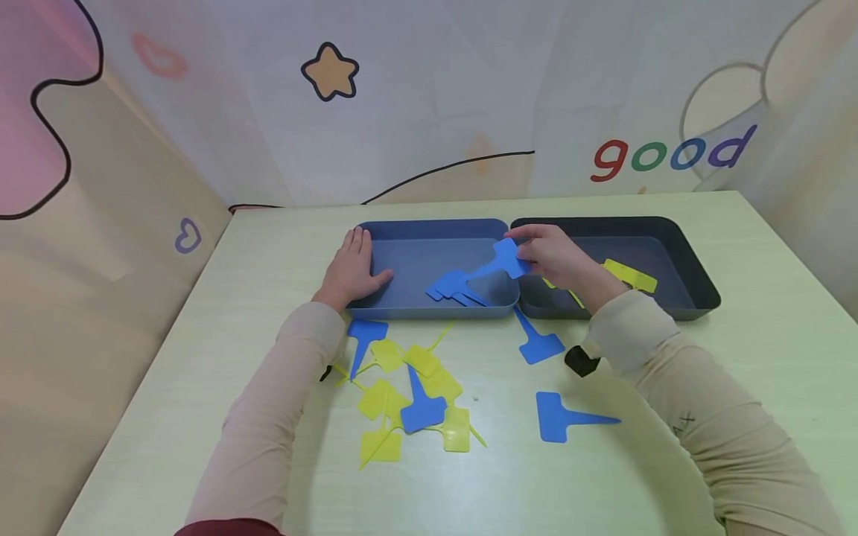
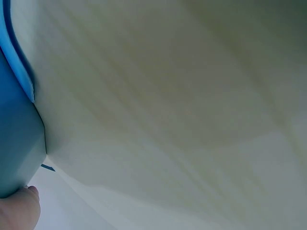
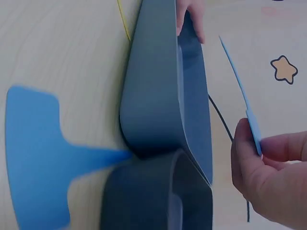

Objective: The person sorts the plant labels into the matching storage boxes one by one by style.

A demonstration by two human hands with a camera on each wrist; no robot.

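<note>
My right hand (image 1: 553, 257) pinches a blue T-shaped plant label (image 1: 509, 259) between thumb and fingers, above the right end of the blue-grey tray (image 1: 429, 313). In the right wrist view that label (image 3: 253, 129) is seen nearly edge-on, its pointed stem away from the hand. Several blue labels (image 1: 450, 283) lie overlapped inside this tray. At its left end, my left hand (image 1: 351, 272) rests on the rim, fingers extended and thumb over the inside. The left wrist view shows just a fingertip (image 2: 21, 208) beside the tray wall.
A black tray (image 1: 697, 298) adjoins on the right, with yellow labels (image 1: 630, 275) partly behind the right arm. On the table in front lie several yellow labels (image 1: 380, 447) mixed with blue ones (image 1: 424, 413). Two blue labels, one (image 1: 541, 347) nearer the trays and another (image 1: 553, 418), lie further right.
</note>
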